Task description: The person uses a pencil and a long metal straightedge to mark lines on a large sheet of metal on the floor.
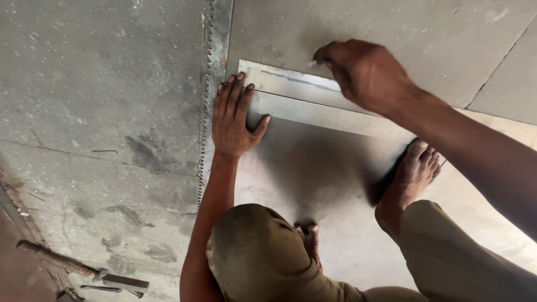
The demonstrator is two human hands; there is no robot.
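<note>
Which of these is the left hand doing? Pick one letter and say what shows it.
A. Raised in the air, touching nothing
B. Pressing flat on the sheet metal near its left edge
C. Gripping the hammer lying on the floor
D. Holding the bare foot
B: the left hand lies palm-down, fingers stretched, on the sheet metal by its left edge, while the hammer lies untouched at the lower left.
</note>
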